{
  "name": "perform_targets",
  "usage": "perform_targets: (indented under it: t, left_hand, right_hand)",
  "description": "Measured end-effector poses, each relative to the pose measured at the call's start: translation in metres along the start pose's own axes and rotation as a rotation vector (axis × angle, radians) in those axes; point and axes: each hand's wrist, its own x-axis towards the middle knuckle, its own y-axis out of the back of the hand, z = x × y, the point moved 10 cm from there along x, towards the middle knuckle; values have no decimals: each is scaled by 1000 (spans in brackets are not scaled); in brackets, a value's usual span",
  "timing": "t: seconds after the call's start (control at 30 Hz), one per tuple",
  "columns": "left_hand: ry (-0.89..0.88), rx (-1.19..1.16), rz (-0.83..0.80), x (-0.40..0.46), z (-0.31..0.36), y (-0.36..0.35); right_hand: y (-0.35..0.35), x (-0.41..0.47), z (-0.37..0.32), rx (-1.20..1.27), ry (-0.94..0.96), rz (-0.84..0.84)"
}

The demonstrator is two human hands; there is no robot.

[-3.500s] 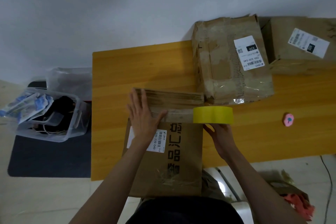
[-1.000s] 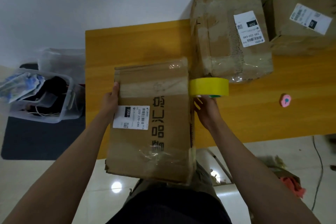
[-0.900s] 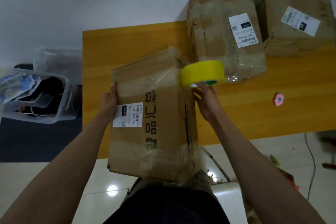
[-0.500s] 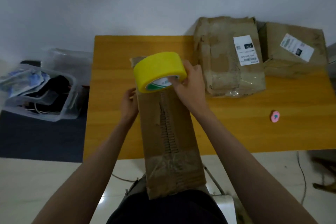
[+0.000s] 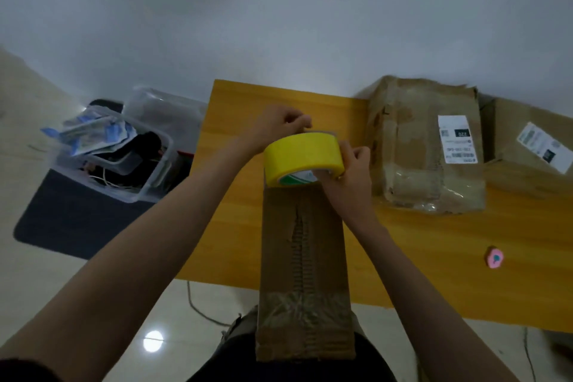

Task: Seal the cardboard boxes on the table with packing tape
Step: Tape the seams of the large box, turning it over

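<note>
Box (image 5: pixel 305 273): far end hidden behind tape roll (image 5: pixel 302 158) and both hands. Roll's core print: too small to read. Right-most box (image 5: pixel 527 158): cut by frame edge right of the roll. Labels (image 5: pixel 458 139): text illegible. Left hand (image 5: pixel 279 125) fingertips: pinched together; what they hold cannot be told.

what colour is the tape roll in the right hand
Bright yellow tape roll, with a green and white inner core; the head view shows it.

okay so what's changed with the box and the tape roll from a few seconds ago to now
The near box was turned from its labelled face onto a narrow torn side. The right hand brought the yellow tape roll from beside the box to its far end. The left hand left the box and pinches near the roll's top. The two far boxes and pink object stayed.
</note>
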Motion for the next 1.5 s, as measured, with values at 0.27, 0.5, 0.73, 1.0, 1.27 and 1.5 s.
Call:
perform_targets:
  t: [0.27,0.5,0.73,1.0,1.27,1.5]
  left_hand:
    - [-80,751,-236,16,8,-41]
    - [-170,749,-185,18,3,-36]
    - [-162,725,-172,16,7,-36]
    - [-174,675,-171,15,8,-35]
    - [-166,661,-177,13,8,-34]
    - [-142,671,-172,11,11,-34]
  right_hand:
    - [4,1,2,-37,43,-34]
    - [35,9,-22,76,164,93]
    - [101,1,-12,3,276,305]
    - [123,-1,8,-145,312,294]
    - [101,-6,58,-113,181,310]
    - [58,-15,110,87,-12,348]
